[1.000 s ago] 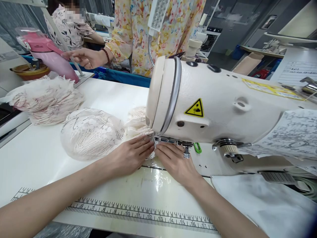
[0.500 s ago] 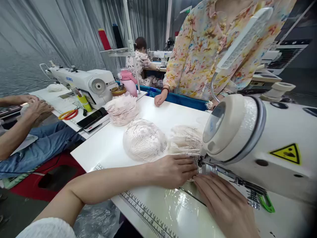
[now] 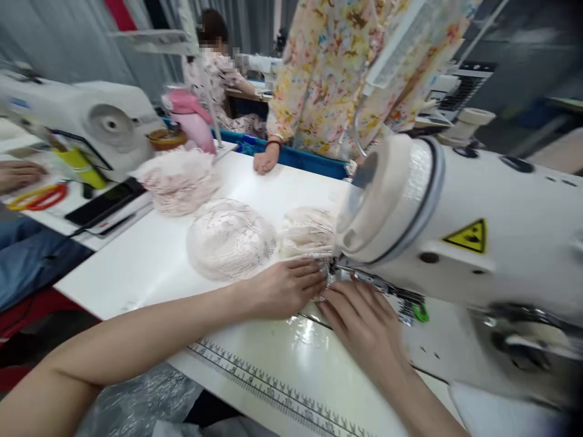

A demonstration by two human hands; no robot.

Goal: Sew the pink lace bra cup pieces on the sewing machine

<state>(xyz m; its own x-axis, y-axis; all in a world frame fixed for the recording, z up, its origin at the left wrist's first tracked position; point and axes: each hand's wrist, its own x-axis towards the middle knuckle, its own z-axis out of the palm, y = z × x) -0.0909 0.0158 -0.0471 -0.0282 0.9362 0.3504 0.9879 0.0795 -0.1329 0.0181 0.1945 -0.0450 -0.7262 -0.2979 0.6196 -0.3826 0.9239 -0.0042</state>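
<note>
My left hand (image 3: 289,288) lies flat on pale lace fabric (image 3: 307,233) beside the needle area of a white sewing machine (image 3: 455,200). Its fingers are stretched out and point toward the presser foot (image 3: 332,266). My right hand (image 3: 364,312) rests on the near side of the same spot, fingers extended and slightly bent at the fabric's edge. The fabric under both sets of fingertips is mostly hidden. Left of the bunched lace sits a rounded, gathered lace piece (image 3: 230,240). Farther back is a pinkish heap of similar fabric (image 3: 180,182).
A co-worker's hand (image 3: 266,159) rests on the far table edge, in a floral sleeve. To the left are another sewing machine (image 3: 104,121), a pink bottle (image 3: 191,118), a phone (image 3: 104,200) and scissors (image 3: 40,197). A ruler strip (image 3: 273,388) runs along the front edge.
The camera view has turned to the right, so everything sits farther left and the picture is blurred. Both hands stay by the presser foot.
</note>
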